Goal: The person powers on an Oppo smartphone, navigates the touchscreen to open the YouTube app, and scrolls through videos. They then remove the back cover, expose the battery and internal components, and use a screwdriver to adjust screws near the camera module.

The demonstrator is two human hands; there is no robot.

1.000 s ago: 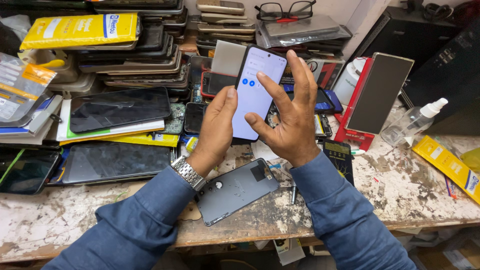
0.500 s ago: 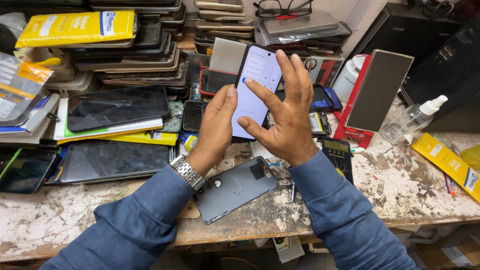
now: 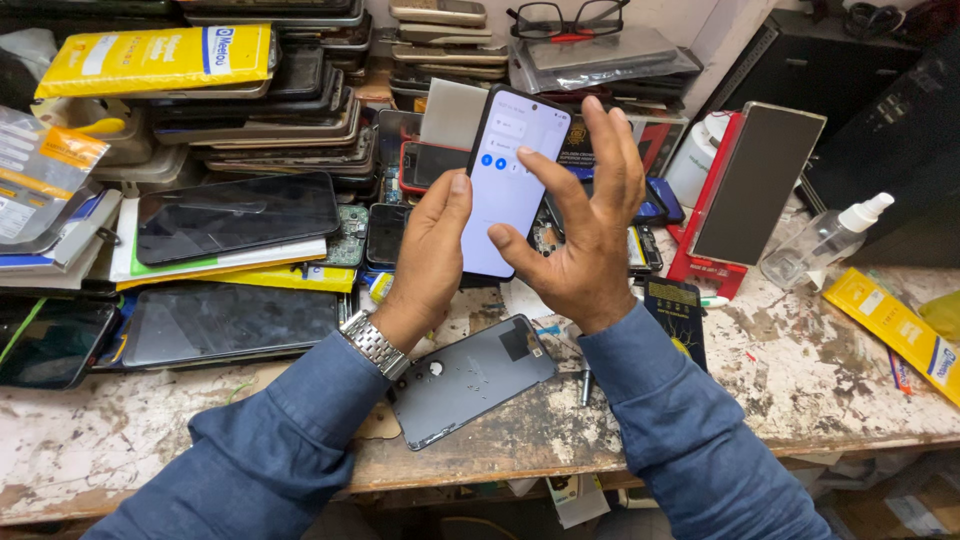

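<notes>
Left hand [image 3: 432,255] grips a lit smartphone [image 3: 510,180] upright above the bench, thumb along its left edge; right hand [image 3: 583,235] is open, fingers spread, thumb tip on the glass. Risk: one-handed hold on smooth glass could slip, and the phone would drop onto the grey back cover [image 3: 470,380] lying below or onto the chipped, paint-flaked worktop [image 3: 800,370]. Stacked dark screens [image 3: 235,215] nearby look glossy, flat, precariously piled.

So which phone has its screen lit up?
The smartphone held upright in the left hand; its screen glows white, while the phones and tablets lying around are dark.
</notes>
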